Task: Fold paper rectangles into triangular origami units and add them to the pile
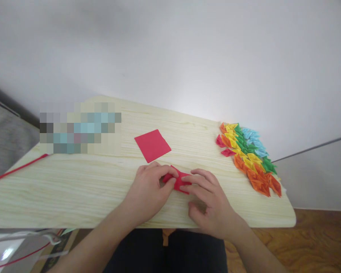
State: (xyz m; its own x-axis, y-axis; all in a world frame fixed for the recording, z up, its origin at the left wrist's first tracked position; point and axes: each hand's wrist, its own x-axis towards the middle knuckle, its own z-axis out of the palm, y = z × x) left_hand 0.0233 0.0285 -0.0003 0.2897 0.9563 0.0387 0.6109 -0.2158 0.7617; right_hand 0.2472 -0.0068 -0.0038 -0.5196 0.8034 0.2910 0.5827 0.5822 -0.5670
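Note:
A partly folded red paper (178, 181) lies on the pale wooden table (74, 189) near its front edge. My left hand (149, 191) pinches its left end between thumb and fingers. My right hand (208, 199) presses its fingers flat on the right end of the same piece, thumb tucked beneath on the tabletop. Just beyond the hands lies a flat red paper square (152, 145).
A row of several folded paper pieces (248, 157) in red, orange, yellow, green and light blue runs along the table's right side. A red cord (17, 170) crosses the left edge. A blurred patch covers the far left. The white wall stands behind; wooden floor lies at the right.

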